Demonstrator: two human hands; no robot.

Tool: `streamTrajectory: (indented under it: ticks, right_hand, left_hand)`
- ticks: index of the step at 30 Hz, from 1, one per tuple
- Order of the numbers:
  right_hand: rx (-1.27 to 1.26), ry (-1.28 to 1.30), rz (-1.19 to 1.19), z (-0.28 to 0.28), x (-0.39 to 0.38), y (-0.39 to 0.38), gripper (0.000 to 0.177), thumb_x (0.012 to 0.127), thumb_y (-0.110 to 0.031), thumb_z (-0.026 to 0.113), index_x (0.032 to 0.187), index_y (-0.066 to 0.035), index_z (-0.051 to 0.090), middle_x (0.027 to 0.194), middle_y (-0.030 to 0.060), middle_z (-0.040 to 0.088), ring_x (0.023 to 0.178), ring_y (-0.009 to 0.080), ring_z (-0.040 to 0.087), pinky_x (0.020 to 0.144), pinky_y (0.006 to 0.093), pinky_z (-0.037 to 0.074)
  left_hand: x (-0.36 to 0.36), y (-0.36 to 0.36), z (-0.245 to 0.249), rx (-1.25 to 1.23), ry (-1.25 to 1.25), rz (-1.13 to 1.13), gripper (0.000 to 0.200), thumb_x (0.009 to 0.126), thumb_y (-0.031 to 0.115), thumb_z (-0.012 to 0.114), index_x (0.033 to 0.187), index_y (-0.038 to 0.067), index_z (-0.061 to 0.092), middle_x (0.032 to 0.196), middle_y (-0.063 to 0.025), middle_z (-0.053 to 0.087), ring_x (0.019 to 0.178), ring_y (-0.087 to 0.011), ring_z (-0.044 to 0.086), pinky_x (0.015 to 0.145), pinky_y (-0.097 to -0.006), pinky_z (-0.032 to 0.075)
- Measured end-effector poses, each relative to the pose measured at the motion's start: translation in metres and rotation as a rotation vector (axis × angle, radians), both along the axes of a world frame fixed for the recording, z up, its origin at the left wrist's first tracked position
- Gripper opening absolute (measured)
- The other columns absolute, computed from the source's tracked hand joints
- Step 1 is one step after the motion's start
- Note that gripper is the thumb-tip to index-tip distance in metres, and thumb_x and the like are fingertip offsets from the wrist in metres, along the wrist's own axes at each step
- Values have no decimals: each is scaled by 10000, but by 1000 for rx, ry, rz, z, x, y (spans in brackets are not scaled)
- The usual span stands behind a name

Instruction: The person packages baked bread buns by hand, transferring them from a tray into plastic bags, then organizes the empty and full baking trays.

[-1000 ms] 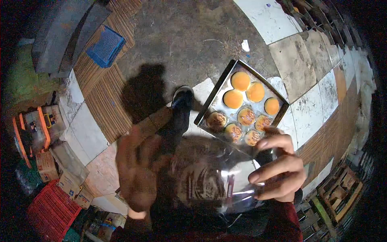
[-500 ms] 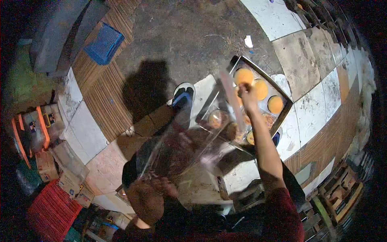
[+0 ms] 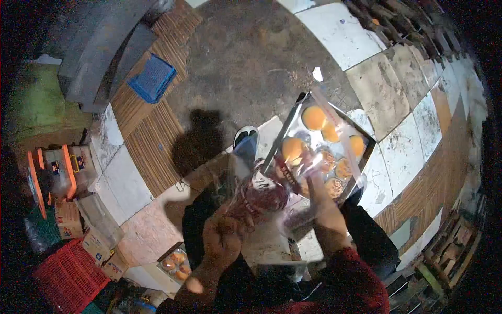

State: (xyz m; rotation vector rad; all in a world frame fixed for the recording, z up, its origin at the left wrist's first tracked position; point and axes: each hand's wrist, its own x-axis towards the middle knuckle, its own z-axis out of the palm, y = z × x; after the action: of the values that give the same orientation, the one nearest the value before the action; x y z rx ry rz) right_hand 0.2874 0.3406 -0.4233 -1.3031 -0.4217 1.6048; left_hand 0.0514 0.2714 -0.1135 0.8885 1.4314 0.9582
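Observation:
My left hand [image 3: 224,231] is closed on a clear plastic bag [image 3: 261,196] with dark red printing, which spreads up and to the right from it. My right hand [image 3: 315,180] reaches up behind the shiny film, its fingers partly hidden. At those fingertips is a round golden bun [image 3: 294,150], which looks larger and nearer than the others. Below lies a dark-rimmed tray [image 3: 370,156] holding several buns. Plain golden ones [image 3: 314,118] lie toward its far side, and topped ones [image 3: 333,187] toward the near right. The film overlaps much of the tray.
My sandalled foot [image 3: 246,137] stands left of the tray. A blue basket [image 3: 152,78] lies at the upper left. A red crate [image 3: 72,275] and cardboard boxes [image 3: 68,220] stand at the lower left. More buns [image 3: 177,263] show by my left leg.
My right hand has drawn back toward me from the tray's far side, with a bun at its fingertips. My left hand has moved up and right, and the bag now lies over the tray.

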Motion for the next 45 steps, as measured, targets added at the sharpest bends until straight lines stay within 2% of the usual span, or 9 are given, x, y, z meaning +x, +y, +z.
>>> streamTrajectory:
  ticks: [3, 7, 11, 16, 19, 26, 37, 41, 45]
  right_hand:
    - [25, 566, -261, 83, -1, 14, 429, 882, -315, 451, 1225, -63, 403, 1149, 97, 520, 1014, 225, 524, 837, 367, 453]
    - [327, 579, -191, 237, 56, -11, 447, 870, -365, 423, 1184, -49, 466, 1164, 116, 523, 1042, 243, 524, 875, 388, 439]
    - [407, -281, 112, 362, 80, -63, 564, 863, -472, 397, 1162, 2, 460, 1090, 121, 520, 975, 186, 523, 838, 312, 429]
    - [256, -283, 69, 411, 23, -160, 687, 706, -9, 695, 1262, -19, 293, 1075, 121, 511, 1019, 203, 496, 886, 319, 413]
    - [472, -209, -338, 406, -8, -210, 678, 771, -33, 614, 1308, -43, 201, 1164, 210, 462, 1072, 285, 488, 912, 378, 398]
    - [1219, -566, 164, 447, -62, -267, 1110, 692, -422, 702, 1345, -83, -129, 1261, 343, 335, 1199, 447, 332, 993, 538, 193]
    - [1364, -1586, 470, 510, -62, -281, 408, 680, -215, 611, 1044, -42, 549, 1066, 149, 556, 1007, 276, 512, 797, 379, 426]
    - [1207, -1534, 544, 472, -68, -268, 149, 658, -148, 540, 785, -79, 504, 876, 103, 492, 804, 277, 497, 668, 397, 393]
    - [1336, -1294, 404, 491, -67, -308, 262, 640, -224, 701, 861, -99, 637, 720, 12, 485, 701, 216, 484, 652, 359, 389]
  left_hand:
    - [7, -9, -11, -38, -269, 101, 336, 902, 271, 445, 960, -44, 548, 864, -102, 575, 698, -151, 521, 630, -292, 431]
    - [3, 7, -5, 355, 344, -355, 156, 819, 94, 508, 922, -14, 555, 808, -112, 572, 734, -194, 558, 635, -268, 447]
    - [22, -5, -6, 560, 225, -486, 262, 783, 16, 557, 1034, -48, 524, 1014, -158, 532, 903, -247, 551, 771, -292, 440]
    - [56, -39, 35, 735, 380, -394, 560, 754, 75, 621, 1250, 5, 370, 1204, -166, 436, 1077, -290, 455, 895, -333, 375]
    - [72, -62, 76, 535, -14, 265, 756, 780, 168, 635, 1350, 67, 149, 1329, -140, 298, 1124, -261, 400, 925, -322, 338]
    - [84, -136, 154, 223, -952, -216, 913, 690, 686, 497, 1352, 131, 205, 1342, -157, 318, 1103, -365, 442, 888, -457, 405]
    - [58, -142, 142, -20, -1698, -59, 705, 781, 606, 408, 1297, 130, 345, 1389, -187, 211, 1259, -443, 188, 999, -652, 115]
    - [57, -133, 88, -358, -1498, 87, 833, 758, 695, 350, 1258, 30, 344, 1239, -229, 409, 1103, -440, 425, 884, -550, 409]
    - [41, -139, 127, -205, -1502, 224, 682, 784, 608, 448, 1143, 29, 472, 1136, -219, 503, 1033, -358, 513, 891, -533, 413]
